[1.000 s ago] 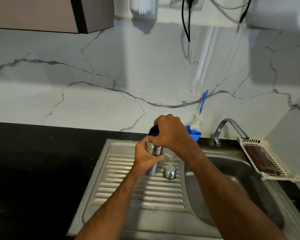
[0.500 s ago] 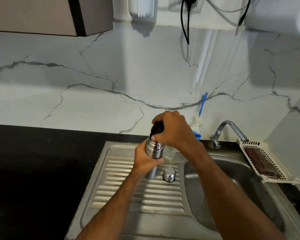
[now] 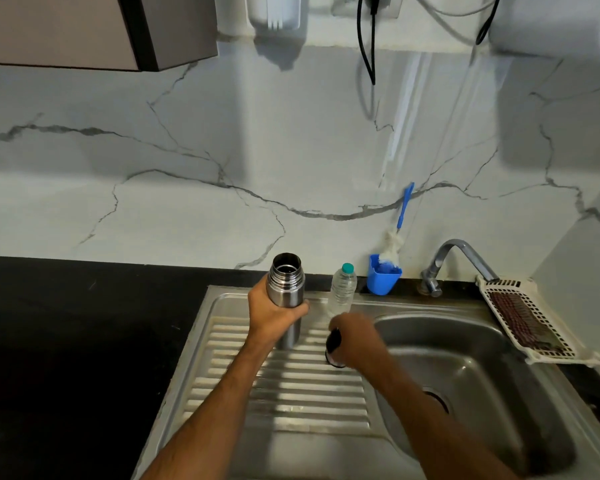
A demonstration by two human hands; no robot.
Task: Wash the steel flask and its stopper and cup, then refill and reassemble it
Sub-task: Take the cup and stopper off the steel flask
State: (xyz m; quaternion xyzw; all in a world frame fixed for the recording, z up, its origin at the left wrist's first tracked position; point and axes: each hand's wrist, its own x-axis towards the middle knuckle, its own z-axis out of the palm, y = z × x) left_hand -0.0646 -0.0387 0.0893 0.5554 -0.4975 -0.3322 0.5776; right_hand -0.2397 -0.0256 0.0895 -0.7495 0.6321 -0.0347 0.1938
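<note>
flask (image 3: pixel 285 299) upright on drainboard (image 3: pixel 309 382), mouth open, my left hand (image 3: pixel 274 315) curled round its middle | right hand (image 3: pixel 355 341) pinching black stopper (image 3: pixel 333 342) low beside it | steel looks rigid, slick when wet; I'd keep hold mid-body

Left hand (image 3: pixel 274 315) curled, right hand (image 3: pixel 355 341) seemingly clenched.

Flask (image 3: pixel 285 292) upright on drainboard (image 3: pixel 302 389), plastic bottle (image 3: pixel 342 289) just right, basin (image 3: pixel 471 375) further right, tap (image 3: pixel 451 261) behind.
</note>
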